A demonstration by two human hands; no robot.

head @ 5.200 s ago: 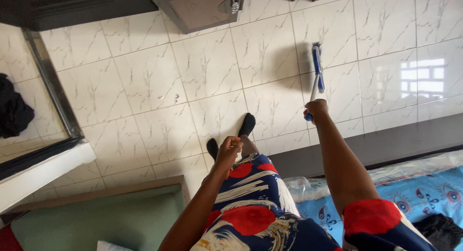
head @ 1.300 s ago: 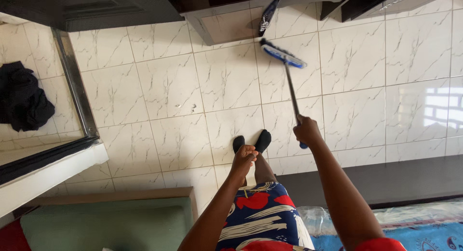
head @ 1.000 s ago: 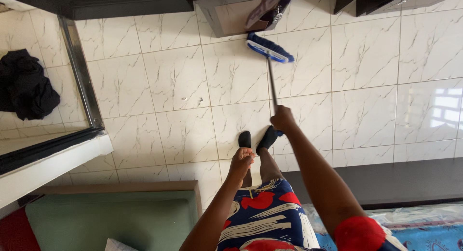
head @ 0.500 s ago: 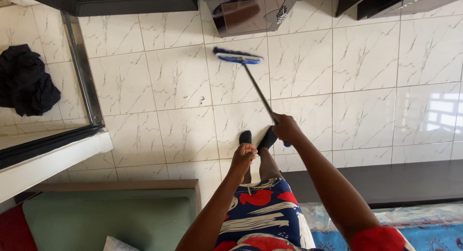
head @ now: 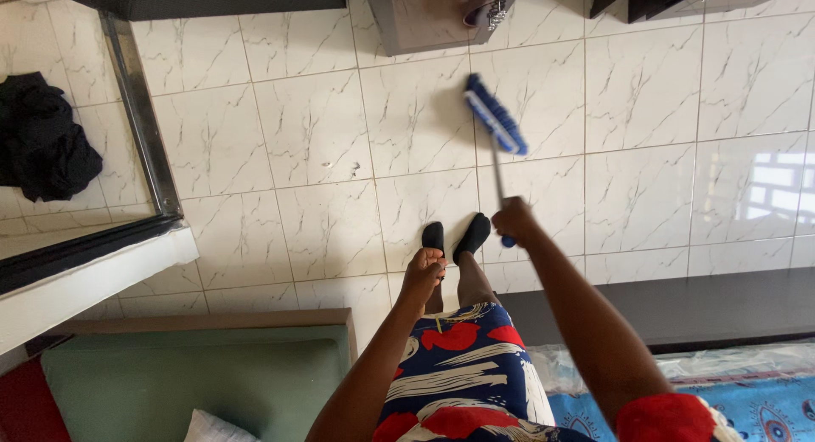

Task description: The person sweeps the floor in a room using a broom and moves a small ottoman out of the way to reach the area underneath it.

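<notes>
My right hand [head: 514,221] grips the thin handle of a blue-headed broom [head: 495,123], whose head rests on the white marbled floor tiles [head: 306,136] ahead of my feet. My left hand [head: 422,272] hangs in a loose fist above my thigh, holding nothing that I can see. My two feet in black socks [head: 454,238] stand on the tiles just below the broom. I wear a dark blue dress with red and white print [head: 463,370].
A small speck of dirt [head: 352,166] lies on the tiles left of the broom. A dark cabinet corner [head: 424,17] stands at the top. A mirror with a black frame [head: 127,128] leans at left. A green cushion [head: 195,382] is at lower left, a bed with blue sheet [head: 747,404] lower right.
The broom head has swung from the left, near the cabinet, to the right and closer to my feet. My right hand shifted slightly right. The left hand stayed put.
</notes>
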